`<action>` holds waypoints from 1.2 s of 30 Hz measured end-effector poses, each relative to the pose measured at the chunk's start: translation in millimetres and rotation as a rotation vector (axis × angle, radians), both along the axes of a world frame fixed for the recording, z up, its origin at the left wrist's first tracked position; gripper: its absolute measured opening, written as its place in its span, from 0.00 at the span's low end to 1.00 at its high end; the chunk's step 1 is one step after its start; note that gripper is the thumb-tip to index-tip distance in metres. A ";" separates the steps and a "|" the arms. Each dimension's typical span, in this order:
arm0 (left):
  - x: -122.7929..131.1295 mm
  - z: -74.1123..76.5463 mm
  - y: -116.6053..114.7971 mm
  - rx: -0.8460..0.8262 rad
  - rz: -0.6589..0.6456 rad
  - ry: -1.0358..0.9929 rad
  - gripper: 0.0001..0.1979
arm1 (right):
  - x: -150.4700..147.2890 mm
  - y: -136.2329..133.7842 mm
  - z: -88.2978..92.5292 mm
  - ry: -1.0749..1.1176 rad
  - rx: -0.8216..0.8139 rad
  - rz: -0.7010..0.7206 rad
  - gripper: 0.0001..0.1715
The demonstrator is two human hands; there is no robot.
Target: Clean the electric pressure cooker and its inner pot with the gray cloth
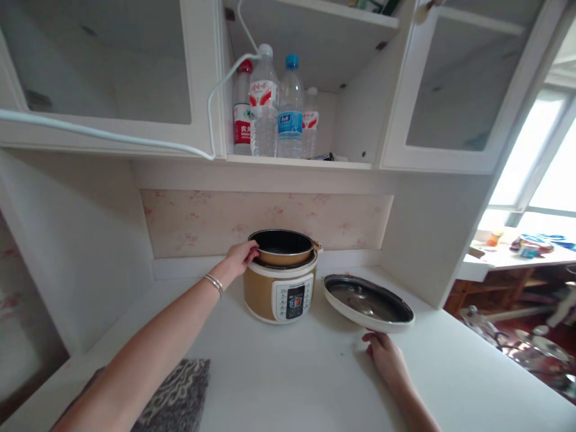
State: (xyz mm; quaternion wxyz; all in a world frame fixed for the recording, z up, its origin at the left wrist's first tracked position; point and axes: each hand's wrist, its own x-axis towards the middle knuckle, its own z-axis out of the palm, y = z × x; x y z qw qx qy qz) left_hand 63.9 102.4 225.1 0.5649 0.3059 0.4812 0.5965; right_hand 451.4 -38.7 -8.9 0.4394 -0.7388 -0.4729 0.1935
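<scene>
My left hand pinches the left rim of a round inner pot, dark inside and gold outside. The pot sits raised above the white rim of a gold and white electric pressure cooker, with a control panel on its front. To the cooker's right lies the detached lid, underside up and tilted. My right hand is just in front of the lid's near edge, fingers slightly apart and holding nothing. I cannot tell whether a fingertip touches the lid.
A grey patterned cloth lies on the white counter under my left forearm. Overhead, an open cabinet shelf holds several plastic bottles. A white cable hangs across the cabinet front. A side panel bounds the counter's right.
</scene>
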 end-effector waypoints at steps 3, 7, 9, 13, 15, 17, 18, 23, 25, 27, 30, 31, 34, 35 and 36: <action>1.4 -0.6 -1.5 0.064 0.055 -0.082 0.08 | -0.3 0.3 -0.3 0.010 0.009 -0.004 0.19; 4.2 9.0 -3.1 0.131 0.117 -0.220 0.08 | -2.9 -0.2 2.6 0.022 0.009 -0.006 0.19; 7.8 17.6 -3.3 0.170 0.142 -0.293 0.08 | -4.7 -1.2 5.2 0.038 0.026 0.008 0.20; 15.0 35.8 -5.4 0.238 0.193 -0.412 0.09 | -6.6 -3.2 7.3 0.073 0.059 0.036 0.22; 14.2 45.3 -10.0 0.265 0.210 -0.455 0.09 | -5.7 -2.8 5.0 0.078 0.052 0.025 0.22; 8.5 56.5 -17.5 0.291 0.217 -0.488 0.09 | -4.0 -1.6 2.0 0.071 0.038 0.011 0.22; 3.6 62.8 -22.0 0.303 0.220 -0.499 0.10 | -3.1 -1.1 0.9 0.064 0.030 0.004 0.21; -40.5 90.7 -49.0 0.396 0.255 -0.517 0.10 | -7.0 -7.4 5.3 -0.007 0.038 0.011 0.21; -66.0 94.1 -62.0 0.428 0.279 -0.484 0.10 | -17.5 -15.0 10.5 -0.094 0.018 0.045 0.20; -93.8 92.0 -77.2 0.438 0.307 -0.432 0.11 | -37.5 -24.9 17.4 -0.196 -0.037 0.105 0.20; -134.5 81.6 -103.1 0.442 0.367 -0.374 0.12 | -88.7 -43.4 35.0 -0.316 -0.056 0.256 0.18; -146.8 76.7 -111.6 0.444 0.394 -0.361 0.12 | -111.2 -50.3 44.0 -0.339 -0.030 0.324 0.17; -178.7 58.8 -133.2 0.418 0.460 -0.327 0.11 | -190.1 -71.6 78.8 -0.306 0.051 0.640 0.16; -187.6 51.4 -138.6 0.401 0.477 -0.320 0.11 | -218.7 -78.5 90.9 -0.294 0.073 0.766 0.15; -195.7 43.4 -143.1 0.381 0.494 -0.313 0.12 | -247.7 -85.0 101.8 -0.292 0.102 0.871 0.15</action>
